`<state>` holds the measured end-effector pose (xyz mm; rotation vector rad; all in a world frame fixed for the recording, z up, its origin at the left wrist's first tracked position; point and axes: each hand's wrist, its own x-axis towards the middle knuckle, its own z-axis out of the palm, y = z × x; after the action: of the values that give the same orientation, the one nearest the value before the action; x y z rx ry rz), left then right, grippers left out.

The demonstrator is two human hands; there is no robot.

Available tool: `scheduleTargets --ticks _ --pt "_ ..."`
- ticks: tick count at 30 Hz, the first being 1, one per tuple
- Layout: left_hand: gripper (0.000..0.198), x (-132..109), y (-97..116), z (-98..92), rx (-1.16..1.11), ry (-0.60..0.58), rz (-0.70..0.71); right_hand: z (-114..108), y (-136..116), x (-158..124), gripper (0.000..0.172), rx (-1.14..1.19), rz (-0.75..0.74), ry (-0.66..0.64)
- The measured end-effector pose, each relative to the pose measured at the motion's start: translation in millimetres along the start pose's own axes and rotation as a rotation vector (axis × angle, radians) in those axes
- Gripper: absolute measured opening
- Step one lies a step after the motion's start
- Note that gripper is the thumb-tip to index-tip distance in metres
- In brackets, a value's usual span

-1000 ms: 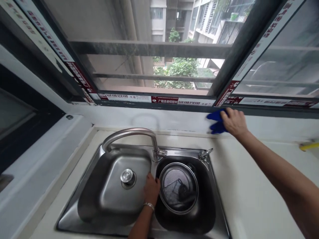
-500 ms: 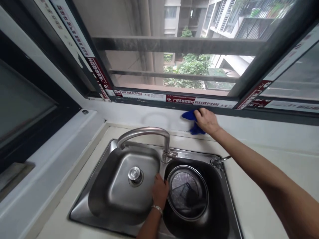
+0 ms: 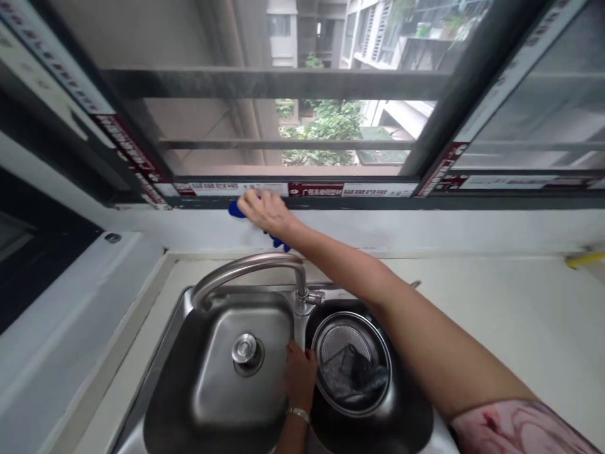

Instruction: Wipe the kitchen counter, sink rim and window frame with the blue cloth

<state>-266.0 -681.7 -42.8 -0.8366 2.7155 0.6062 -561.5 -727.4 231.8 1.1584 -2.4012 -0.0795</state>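
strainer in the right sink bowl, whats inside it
The round steel mesh strainer holds a crumpled dark grey cloth. The mesh beneath the cloth is covered, and anything under the strainer cannot be seen.

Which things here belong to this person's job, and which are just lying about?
Being used: right hand pressing a crumpled blue cloth on the white wall; left hand on the steel sink.
Just lying about: round metal mesh strainer holding a grey cloth; curved steel faucet.

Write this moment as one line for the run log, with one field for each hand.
right hand: blue cloth against wall | left hand: at sink divider, beside strainer
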Motion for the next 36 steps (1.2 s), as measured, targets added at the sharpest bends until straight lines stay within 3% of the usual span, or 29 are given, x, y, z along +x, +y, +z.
scheduleTargets --ticks 6,12,19,25,29,33,36 --pt "0.038 8 -6 1.2 0.004 0.011 0.035 -6 53 -45 0.04 -0.11 -0.151 -0.001" --pt "0.039 10 -7 -3.2 0.049 0.034 0.037 -2 119 -105 0.038 -0.13 -0.146 0.088" --pt "0.039 14 -3 -10.8 0.095 -0.01 -0.031 1 198 -189 0.038 -0.058 -0.019 0.128" --pt "0.044 14 2 -16.3 0.169 -0.046 -0.077 -8 279 -290 0.04 -0.115 0.213 0.052" --pt "0.042 11 10 -21.0 0.23 -0.054 -0.11 0 325 -355 0.04 -0.172 0.383 0.112" --pt "0.042 9 12 -20.6 0.245 -0.047 -0.11 20 340 -381 0.039 -0.152 0.418 0.224" --pt "0.039 10 10 -17.3 0.243 -0.037 -0.11 28 324 -356 0.035 -0.116 0.401 0.262"
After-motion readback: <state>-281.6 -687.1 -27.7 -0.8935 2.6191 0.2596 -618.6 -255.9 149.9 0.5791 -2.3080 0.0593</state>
